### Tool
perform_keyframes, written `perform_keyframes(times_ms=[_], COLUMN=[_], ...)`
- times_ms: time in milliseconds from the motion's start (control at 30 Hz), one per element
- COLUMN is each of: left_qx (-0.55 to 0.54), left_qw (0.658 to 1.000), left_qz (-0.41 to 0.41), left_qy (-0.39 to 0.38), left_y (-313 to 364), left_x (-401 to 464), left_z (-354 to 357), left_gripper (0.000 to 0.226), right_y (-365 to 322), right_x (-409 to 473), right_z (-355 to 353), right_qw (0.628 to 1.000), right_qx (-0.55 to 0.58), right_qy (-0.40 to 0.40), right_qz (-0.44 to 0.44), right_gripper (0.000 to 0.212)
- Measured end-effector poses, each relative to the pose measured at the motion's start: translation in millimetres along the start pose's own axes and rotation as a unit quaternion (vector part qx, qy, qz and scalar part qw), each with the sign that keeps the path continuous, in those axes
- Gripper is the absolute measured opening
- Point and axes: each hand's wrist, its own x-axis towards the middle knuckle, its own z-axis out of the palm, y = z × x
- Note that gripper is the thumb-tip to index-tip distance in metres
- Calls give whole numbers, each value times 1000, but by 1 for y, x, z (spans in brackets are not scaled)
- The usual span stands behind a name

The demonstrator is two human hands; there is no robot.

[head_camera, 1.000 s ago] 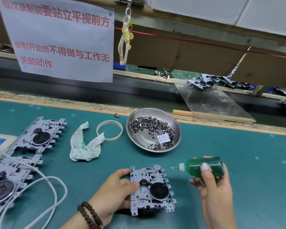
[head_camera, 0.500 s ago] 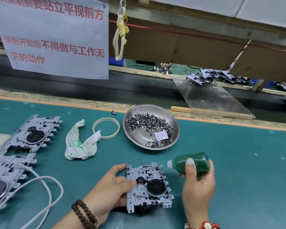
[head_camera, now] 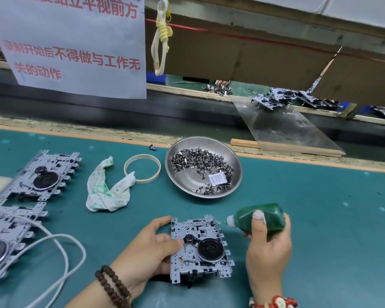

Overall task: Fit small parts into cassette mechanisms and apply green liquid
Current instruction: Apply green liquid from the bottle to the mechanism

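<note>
**Kid:** What are you holding?

**Me:** My right hand [head_camera: 268,247] is curled around the green bottle [head_camera: 261,216], with my thumb pressed on its side. The bottle lies on its side and its white tip points at the top right corner of the cassette part [head_camera: 199,247]. The tip is just beside that corner. I can't tell if it touches.

**Kid:** And your other hand?

**Me:** My left hand [head_camera: 151,247] grips the left edge of the cassette part, thumb on top. The part sits on the desk [head_camera: 320,218], right in front of me.

**Kid:** How do you do it well?

**Me:** I think I should hold the part very still, squeeze softly, and let out only a tiny drop. Too much could run onto the black wheel [head_camera: 210,248].

**Kid:** What if it spills?

**Me:** The rag [head_camera: 107,190] is near, next to the bowl [head_camera: 231,161] of small parts [head_camera: 198,162].
</note>
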Motion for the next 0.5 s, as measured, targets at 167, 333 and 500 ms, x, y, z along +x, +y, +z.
perform_keyframes(times_ms=[167, 333, 500], left_qx=[0, -2, -1], left_qw=[1000, 1000, 1000], left_qz=[-2, -1, 0], left_qy=[1, 4, 5], left_y=[0, 0, 0], left_x=[1, 1, 1], left_z=[1, 0, 1], left_gripper=[60, 60, 59], right_y=[2, 2, -1], right_x=[0, -1, -2], right_z=[0, 0, -1], right_qw=[1000, 999, 998], right_qx=[-16, -33, -54], right_qy=[-5, -12, -12], right_qz=[-3, -1, -4], right_gripper=[26, 16, 27])
